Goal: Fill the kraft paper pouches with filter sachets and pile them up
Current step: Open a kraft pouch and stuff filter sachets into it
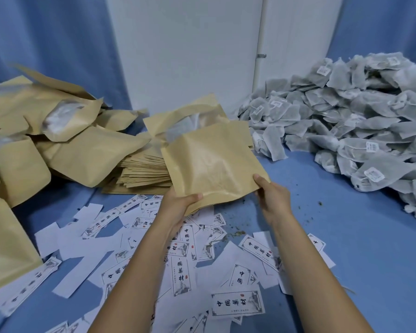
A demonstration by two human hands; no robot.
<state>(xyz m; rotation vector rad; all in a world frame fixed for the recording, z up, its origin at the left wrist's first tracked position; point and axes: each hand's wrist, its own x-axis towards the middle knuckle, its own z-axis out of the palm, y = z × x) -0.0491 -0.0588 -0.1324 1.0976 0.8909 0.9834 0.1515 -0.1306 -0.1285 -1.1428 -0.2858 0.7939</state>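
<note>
Left hand (183, 203) and right hand (272, 196) each pinch a near corner of the kraft pouch (211, 159), seemingly already stuffed, to carry it flat toward the pile (87, 152) at left.

Straight ahead of you there's a plain white wall (185, 56), with a thin white pipe (259, 32) running up it, clipped by a small metal bracket (261, 55). The left curtain (58, 44) and right curtain (382, 27) are both blue and hang in folds. The blue surface (358, 236) you're working on matches them. The light's soft and even.
</note>
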